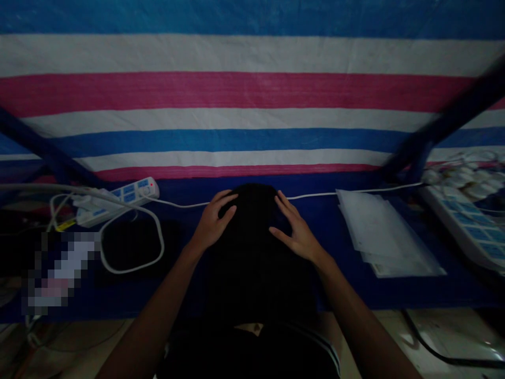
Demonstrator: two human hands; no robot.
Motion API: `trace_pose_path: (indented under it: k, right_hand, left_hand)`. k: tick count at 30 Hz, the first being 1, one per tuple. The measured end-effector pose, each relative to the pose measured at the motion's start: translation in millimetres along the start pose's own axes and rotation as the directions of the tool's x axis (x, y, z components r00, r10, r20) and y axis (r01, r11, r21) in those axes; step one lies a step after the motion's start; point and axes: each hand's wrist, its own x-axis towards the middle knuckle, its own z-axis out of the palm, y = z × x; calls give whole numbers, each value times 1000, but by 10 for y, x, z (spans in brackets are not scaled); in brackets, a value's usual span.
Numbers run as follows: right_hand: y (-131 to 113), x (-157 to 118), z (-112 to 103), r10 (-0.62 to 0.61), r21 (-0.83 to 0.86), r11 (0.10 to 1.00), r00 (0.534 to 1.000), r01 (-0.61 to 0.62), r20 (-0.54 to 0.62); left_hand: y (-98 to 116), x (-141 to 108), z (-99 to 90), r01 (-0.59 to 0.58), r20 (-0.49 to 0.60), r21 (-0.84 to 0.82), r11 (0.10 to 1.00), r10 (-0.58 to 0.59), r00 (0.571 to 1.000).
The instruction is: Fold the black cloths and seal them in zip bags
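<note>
A dark black item [254,252], perhaps fabric, lies in front of me on the blue surface, its far end rounded. Too little light falls on it to tell its exact kind. At its far left edge rests my left hand [215,220], fingers stretched and thumb apart. My right hand [296,229] lies against the far right edge, thumb spread from the long fingers. Neither hand wraps round anything.
On the left a white power strip [130,196] shows a red light, with a looped white cable [161,237] near it. Clear plastic bags [384,231] lie to the right, before another power strip [473,226]. A striped sheet [252,89] hangs behind, between dark slanted bars.
</note>
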Motion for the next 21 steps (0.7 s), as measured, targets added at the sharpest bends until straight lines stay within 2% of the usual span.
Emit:
trace_pose_path:
  k: [3, 6, 8, 10, 13, 17, 21]
  right_hand:
    - [17, -4, 1, 26, -35, 999, 999, -27, -36]
    - [33, -6, -15, 61, -71, 995, 997, -64, -51]
    - [46, -4, -30, 66, -93, 993, 996, -71, -58]
    - [62, -2, -37, 58, -116, 991, 996, -65, -62]
    - [92, -13, -12, 48, -177, 983, 998, -52, -32]
    - [139, -64, 100, 110, -369, 924, 994, -95, 20]
    - [197, -92, 163, 162, -488, 862, 987, -141, 1]
  left_hand:
    - [-128, 163, 32, 3, 31, 109, 994, -6, 999]
    - [-103, 117, 128, 9, -37, 309, 951, 2, 999]
    - [52, -54, 208, -55, -37, 368, 928, 74, 997]
    - [258, -297, 280, -139, 68, 381, 914, 122, 990]
    - [477, -665, 348, -171, 196, 408, 897, 97, 976]
    - [455, -953, 356, -188, 307, 448, 874, 47, 951]
    - [353, -1018, 323, -208, 331, 493, 845, 39, 943]
